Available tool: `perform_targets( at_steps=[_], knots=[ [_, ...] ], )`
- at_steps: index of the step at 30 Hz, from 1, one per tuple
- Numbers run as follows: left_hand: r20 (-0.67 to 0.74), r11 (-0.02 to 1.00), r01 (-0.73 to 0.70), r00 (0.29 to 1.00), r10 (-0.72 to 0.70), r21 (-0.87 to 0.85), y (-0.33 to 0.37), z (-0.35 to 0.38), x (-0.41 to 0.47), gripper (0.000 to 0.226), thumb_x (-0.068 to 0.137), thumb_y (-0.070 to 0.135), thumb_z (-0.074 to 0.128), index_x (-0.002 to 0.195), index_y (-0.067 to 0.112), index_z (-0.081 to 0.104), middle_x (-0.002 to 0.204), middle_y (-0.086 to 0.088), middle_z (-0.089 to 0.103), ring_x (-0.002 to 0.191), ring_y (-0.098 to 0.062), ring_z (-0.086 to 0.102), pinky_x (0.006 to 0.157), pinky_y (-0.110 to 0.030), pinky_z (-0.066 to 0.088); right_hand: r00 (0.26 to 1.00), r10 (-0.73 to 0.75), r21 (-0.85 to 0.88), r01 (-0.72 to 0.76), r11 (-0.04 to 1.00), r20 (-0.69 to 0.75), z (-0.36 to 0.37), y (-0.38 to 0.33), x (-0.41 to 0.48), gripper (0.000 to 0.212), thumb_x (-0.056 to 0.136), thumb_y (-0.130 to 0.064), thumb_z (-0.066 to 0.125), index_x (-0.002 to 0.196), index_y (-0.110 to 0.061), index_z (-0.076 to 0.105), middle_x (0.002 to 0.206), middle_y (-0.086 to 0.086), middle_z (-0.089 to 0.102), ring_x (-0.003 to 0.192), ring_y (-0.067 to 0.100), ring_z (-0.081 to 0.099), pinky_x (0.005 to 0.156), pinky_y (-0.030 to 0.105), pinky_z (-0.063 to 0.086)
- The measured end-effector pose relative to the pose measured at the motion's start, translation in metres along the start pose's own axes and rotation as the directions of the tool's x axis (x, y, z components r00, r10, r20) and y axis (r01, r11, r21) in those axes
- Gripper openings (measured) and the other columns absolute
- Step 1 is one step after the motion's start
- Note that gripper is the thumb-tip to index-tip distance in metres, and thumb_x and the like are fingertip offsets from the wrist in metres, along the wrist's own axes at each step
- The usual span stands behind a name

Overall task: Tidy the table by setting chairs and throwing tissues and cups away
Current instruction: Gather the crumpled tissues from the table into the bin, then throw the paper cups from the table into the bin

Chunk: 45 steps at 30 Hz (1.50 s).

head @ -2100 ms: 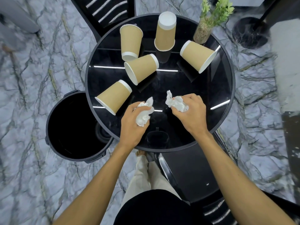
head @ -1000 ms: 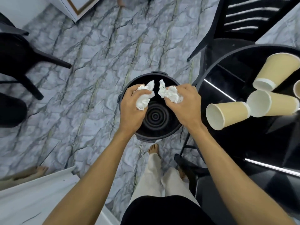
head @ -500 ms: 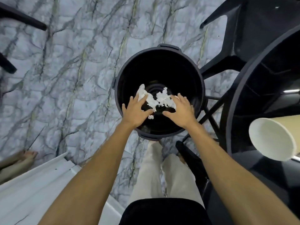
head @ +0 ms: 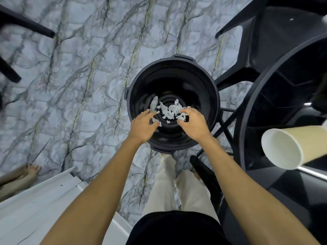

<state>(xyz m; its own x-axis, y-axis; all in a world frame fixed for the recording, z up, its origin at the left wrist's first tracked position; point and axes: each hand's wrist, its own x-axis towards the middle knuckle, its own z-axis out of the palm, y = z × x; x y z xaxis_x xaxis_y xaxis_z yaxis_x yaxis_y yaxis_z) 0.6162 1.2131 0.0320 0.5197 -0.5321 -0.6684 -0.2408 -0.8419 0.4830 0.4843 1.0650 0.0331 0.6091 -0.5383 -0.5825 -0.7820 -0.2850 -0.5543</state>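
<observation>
While the marble floor (head: 79,76) is filling most of the view, the round black table (head: 247,121) is standing at the right with a black chair (head: 265,41) behind it, and the black bin (head: 216,96) is sitting on the floor just beside the table's edge. Both hands are hovering over the near side of the bin's mouth: the left hand (head: 143,125) and the right hand (head: 192,123) are open with loosely curled fingers, gripping nothing, while the white tissues (head: 169,110) are lying inside the bin just beyond the fingertips. One paper cup (head: 292,146) is lying on its side on the table, its mouth pointing left.
</observation>
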Motion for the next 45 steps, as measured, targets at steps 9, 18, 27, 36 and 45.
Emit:
perform_targets(
  at_steps=[9,18,27,36,45],
  knots=[
    [-0.093,0.983,-0.179,0.979,0.183,0.05,0.056,-0.031,-0.063,0.049,0.097,0.03,0.057,0.144,0.02,0.049,0.156,-0.006,0.038,0.145,-0.02,0.032,0.119,-0.036,0.023,0.986,-0.128,0.029,0.132,0.991,-0.102,-0.043,-0.038,-0.065,0.041,0.094,-0.028,0.062,0.133,-0.014,0.058,0.15,0.008,0.044,0.137,0.018,0.042,0.104,0.017,0.027],
    [-0.082,0.901,-0.417,0.9,0.427,0.119,0.132,-0.022,-0.125,0.048,0.098,0.031,0.056,0.145,0.021,0.048,0.155,-0.003,0.039,0.146,-0.017,0.031,0.12,-0.039,0.024,0.968,-0.13,0.101,0.154,0.983,-0.213,-0.082,-0.013,-0.171,0.044,0.094,-0.035,0.061,0.133,-0.015,0.058,0.145,0.007,0.049,0.141,0.019,0.037,0.113,0.029,0.028],
    [-0.006,0.772,-0.617,0.781,0.625,0.149,0.216,0.032,-0.171,0.047,0.099,0.033,0.054,0.145,0.023,0.048,0.153,0.0,0.042,0.144,-0.015,0.033,0.119,-0.043,0.026,0.916,-0.067,0.137,0.131,0.982,-0.396,-0.12,0.058,-0.265,0.035,0.091,-0.023,0.066,0.124,-0.012,0.065,0.126,0.005,0.062,0.115,0.015,0.051,0.089,0.012,0.031],
    [0.018,0.662,-0.721,0.679,0.734,0.204,0.267,0.08,-0.189,0.055,0.096,0.04,0.058,0.147,0.028,0.043,0.157,0.002,0.035,0.146,-0.015,0.027,0.121,-0.042,0.02,0.872,0.097,0.219,0.013,0.976,-0.48,-0.137,0.125,-0.304,0.04,0.094,-0.03,0.063,0.132,-0.021,0.059,0.145,0.0,0.05,0.136,0.016,0.041,0.103,0.019,0.024],
    [0.048,0.657,-0.684,0.703,0.709,0.317,0.269,0.117,-0.167,0.07,0.085,0.048,0.067,0.148,0.034,0.039,0.158,0.0,0.033,0.143,-0.024,0.032,0.114,-0.049,0.031,0.848,0.133,0.232,-0.012,0.973,-0.512,-0.147,0.146,-0.3,0.04,0.094,-0.031,0.062,0.133,-0.024,0.057,0.147,-0.002,0.048,0.139,0.015,0.037,0.105,0.022,0.023]
  ],
)
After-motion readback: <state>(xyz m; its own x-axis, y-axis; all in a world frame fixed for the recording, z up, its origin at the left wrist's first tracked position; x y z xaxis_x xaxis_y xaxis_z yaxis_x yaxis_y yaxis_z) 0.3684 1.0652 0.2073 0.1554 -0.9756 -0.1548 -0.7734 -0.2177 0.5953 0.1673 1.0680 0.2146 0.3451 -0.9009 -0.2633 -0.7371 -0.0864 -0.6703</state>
